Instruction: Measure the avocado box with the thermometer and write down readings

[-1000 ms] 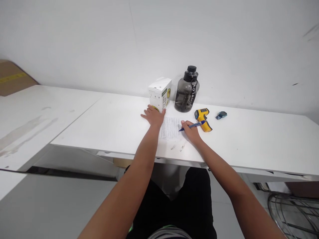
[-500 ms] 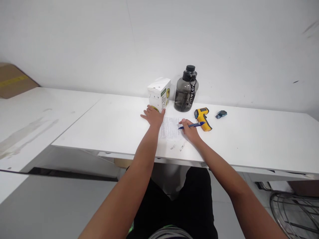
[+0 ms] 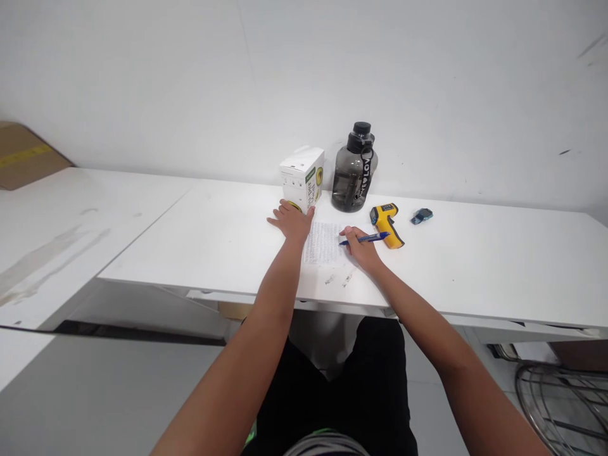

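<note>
A sheet of paper (image 3: 322, 246) covered in dense handwriting lies on the white table (image 3: 228, 240). My right hand (image 3: 360, 247) grips a blue pen (image 3: 375, 237), its tip at the right part of the sheet. My left hand (image 3: 292, 221) is spread flat at the sheet's upper left corner, in front of a white box (image 3: 295, 180) with avocado pictures. Behind the paper stands a large grey-tinted water bottle (image 3: 352, 174) with a black cap. Right of the pen lies a yellow and black infrared thermometer (image 3: 387, 225).
A small blue-black object (image 3: 421, 216) lies right of the thermometer. A cardboard box (image 3: 28, 155) with yellow tape sits at the far left. The wall (image 3: 190, 82) rises behind the table. Below right is a metal wire rack (image 3: 565, 405). Dark smudges mark the tabletop below the paper.
Almost nothing differs. The view has shifted very slightly; both hands keep their places, with the pen tip still at the right part of the sheet.
</note>
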`<act>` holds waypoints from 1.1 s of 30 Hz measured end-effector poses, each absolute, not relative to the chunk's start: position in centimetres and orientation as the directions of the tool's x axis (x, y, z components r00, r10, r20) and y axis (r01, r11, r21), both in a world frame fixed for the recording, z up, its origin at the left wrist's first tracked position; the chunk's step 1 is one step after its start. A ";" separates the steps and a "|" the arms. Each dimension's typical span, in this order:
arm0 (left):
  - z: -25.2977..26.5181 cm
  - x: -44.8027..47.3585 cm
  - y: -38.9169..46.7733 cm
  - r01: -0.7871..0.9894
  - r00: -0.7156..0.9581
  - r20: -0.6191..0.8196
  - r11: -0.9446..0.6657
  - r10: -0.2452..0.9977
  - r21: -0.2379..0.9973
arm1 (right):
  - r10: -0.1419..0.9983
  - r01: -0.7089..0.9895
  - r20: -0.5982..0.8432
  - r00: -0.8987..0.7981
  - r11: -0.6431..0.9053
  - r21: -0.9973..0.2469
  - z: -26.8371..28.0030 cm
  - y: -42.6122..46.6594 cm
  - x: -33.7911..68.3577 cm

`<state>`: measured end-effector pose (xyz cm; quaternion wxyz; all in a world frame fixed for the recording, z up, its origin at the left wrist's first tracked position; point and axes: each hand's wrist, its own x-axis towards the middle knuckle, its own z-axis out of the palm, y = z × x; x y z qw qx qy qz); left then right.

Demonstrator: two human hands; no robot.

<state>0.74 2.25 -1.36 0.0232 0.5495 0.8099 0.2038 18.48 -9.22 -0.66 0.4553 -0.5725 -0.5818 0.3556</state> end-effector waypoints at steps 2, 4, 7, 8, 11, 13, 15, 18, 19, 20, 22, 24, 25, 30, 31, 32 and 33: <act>-1.5 0.8 2.3 0.880 -0.400 0.199 0.314 0.895 0.356 | 0.991 0.331 0.110 0.078 0.079 -0.940 -0.5 -9.2 18.5; -1.5 0.8 2.3 0.879 -0.401 0.204 0.313 0.893 0.359 | 0.987 0.339 0.140 0.080 0.105 -0.935 -0.4 -9.3 18.5; -1.4 0.8 2.2 0.878 -0.400 0.199 0.312 0.895 0.363 | 0.962 0.384 0.245 0.122 0.182 -0.905 -0.4 -9.5 18.8; -1.4 0.8 2.2 0.877 -0.400 0.196 0.312 0.895 0.365 | 0.950 0.410 0.277 0.145 0.197 -0.891 -0.4 -9.5 18.8; -1.1 0.8 2.0 0.876 -0.397 0.183 0.311 0.900 0.370 | 0.916 0.514 0.358 0.180 0.223 -0.828 -0.7 -9.4 19.0; -0.9 0.8 1.8 0.876 -0.392 0.180 0.307 0.902 0.373 | 0.897 0.577 0.404 0.179 0.237 -0.782 -1.0 -9.0 19.0; -0.8 0.8 1.7 0.876 -0.390 0.183 0.301 0.903 0.378 | 0.896 0.619 0.408 0.176 0.222 -0.753 -1.4 -8.6 19.1; -0.7 0.8 1.6 0.875 -0.385 0.183 0.295 0.904 0.383 | 0.911 0.652 0.378 0.166 0.186 -0.735 -2.1 -7.9 19.4; -0.7 0.8 1.6 0.875 -0.385 0.181 0.296 0.905 0.383 | 0.913 0.659 0.377 0.159 0.186 -0.728 -2.3 -7.7 19.5; -0.7 0.9 1.6 0.874 -0.387 0.178 0.298 0.905 0.383 | 0.912 0.664 0.380 0.152 0.190 -0.723 -2.4 -7.7 19.6; -0.7 0.9 1.6 0.873 -0.391 0.176 0.304 0.903 0.382 | 0.914 0.670 0.381 0.139 0.196 -0.716 -2.6 -7.6 19.7; -0.6 0.9 1.6 0.871 -0.395 0.178 0.306 0.901 0.384 | 0.918 0.673 0.372 0.138 0.189 -0.715 -2.6 -7.6 19.7; -0.6 0.9 1.6 0.871 -0.394 0.180 0.304 0.901 0.386 | 0.919 0.673 0.367 0.142 0.182 -0.717 -2.7 -7.6 19.7; -0.6 0.8 1.5 0.871 -0.392 0.178 0.301 0.903 0.389 | 0.913 0.647 0.371 0.168 0.181 -0.740 -2.7 -7.6 19.5; -0.6 0.8 1.5 0.871 -0.393 0.179 0.302 0.902 0.388 | 0.911 0.634 0.375 0.169 0.191 -0.749 -2.7 -7.6 19.5; -0.7 0.8 1.6 0.872 -0.392 0.179 0.302 0.902 0.386 | 0.910 0.622 0.378 0.168 0.200 -0.757 -2.7 -7.7 19.5; -0.7 0.8 1.6 0.873 -0.390 0.180 0.301 0.903 0.384 | 0.910 0.612 0.379 0.166 0.206 -0.763 -2.7 -7.7 19.5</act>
